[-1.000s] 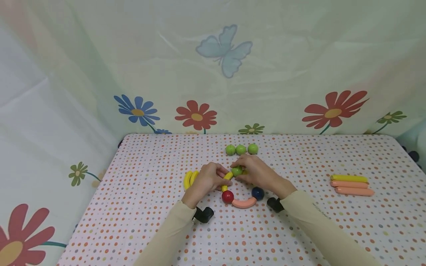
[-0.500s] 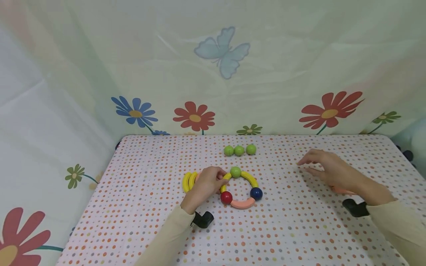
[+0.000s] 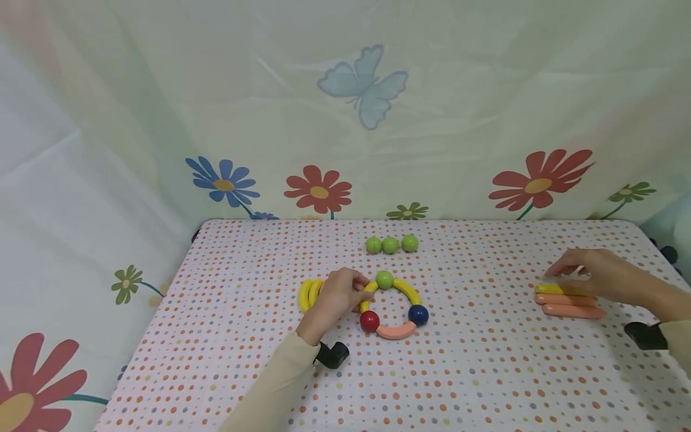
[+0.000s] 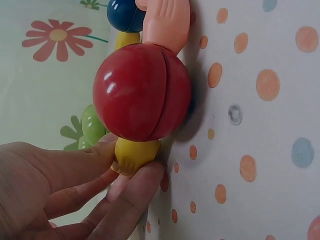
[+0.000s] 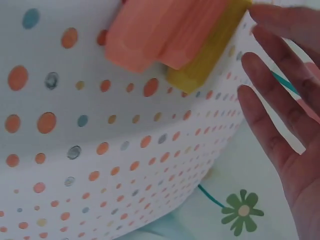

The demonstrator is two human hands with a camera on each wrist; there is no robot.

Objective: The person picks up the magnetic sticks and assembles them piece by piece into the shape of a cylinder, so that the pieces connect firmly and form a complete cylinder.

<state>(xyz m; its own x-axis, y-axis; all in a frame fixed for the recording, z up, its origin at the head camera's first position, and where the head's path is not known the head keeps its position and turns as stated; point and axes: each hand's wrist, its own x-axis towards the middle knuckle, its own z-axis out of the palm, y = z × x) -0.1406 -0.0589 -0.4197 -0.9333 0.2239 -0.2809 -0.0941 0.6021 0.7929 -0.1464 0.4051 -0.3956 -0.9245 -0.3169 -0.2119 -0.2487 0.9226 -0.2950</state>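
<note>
From where I stand, I can read no text, label, brand, number or sign anywhere.

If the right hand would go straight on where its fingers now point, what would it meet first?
Most likely the yellow stick, lying beside the pink sticks: the right wrist view shows it just ahead of the fingertips of the right hand. Depth is unclear; they may be touching it.
</note>
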